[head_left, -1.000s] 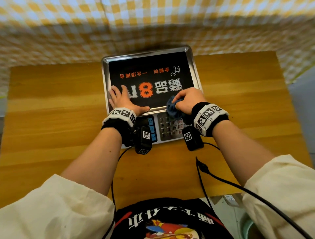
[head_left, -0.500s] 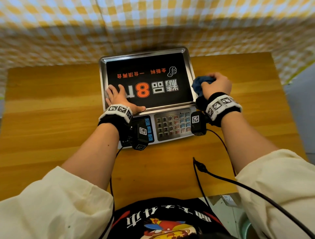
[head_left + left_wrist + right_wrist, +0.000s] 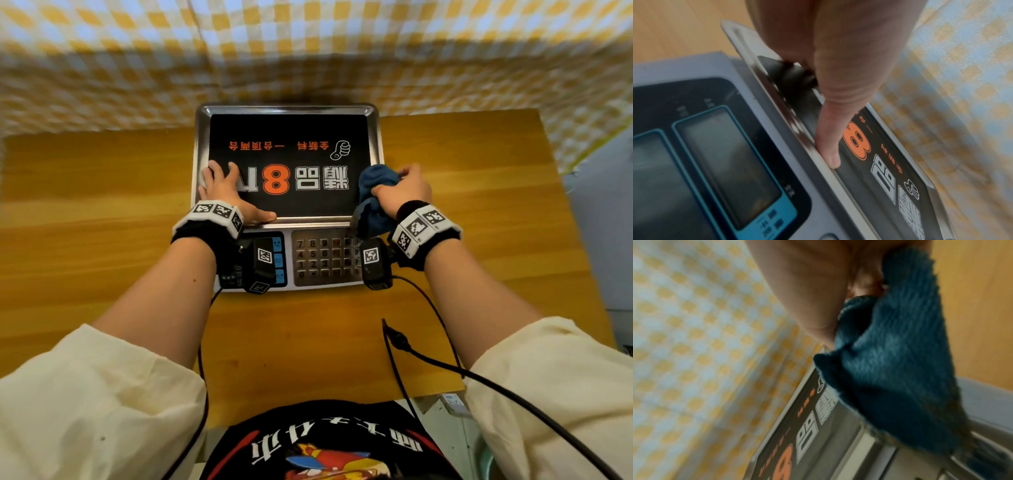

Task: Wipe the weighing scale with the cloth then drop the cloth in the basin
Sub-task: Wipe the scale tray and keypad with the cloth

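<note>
Head view: weighing scale [image 3: 287,137] on wooden table [image 3: 102,205], left hand [image 3: 224,195] flat on platter, fingers spread. Right hand [image 3: 404,190] clenched round blue cloth [image 3: 375,197] at platter's right rim, hanging over keypad [image 3: 322,257]. Basin unseen.

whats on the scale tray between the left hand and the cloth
Nothing lies there. In the head view, only the tray's printed black mat, with its orange 8, lies between the left hand and the blue cloth.

Head view looks down; both close wrist views share the weighing scale [image 3: 287,164].
</note>
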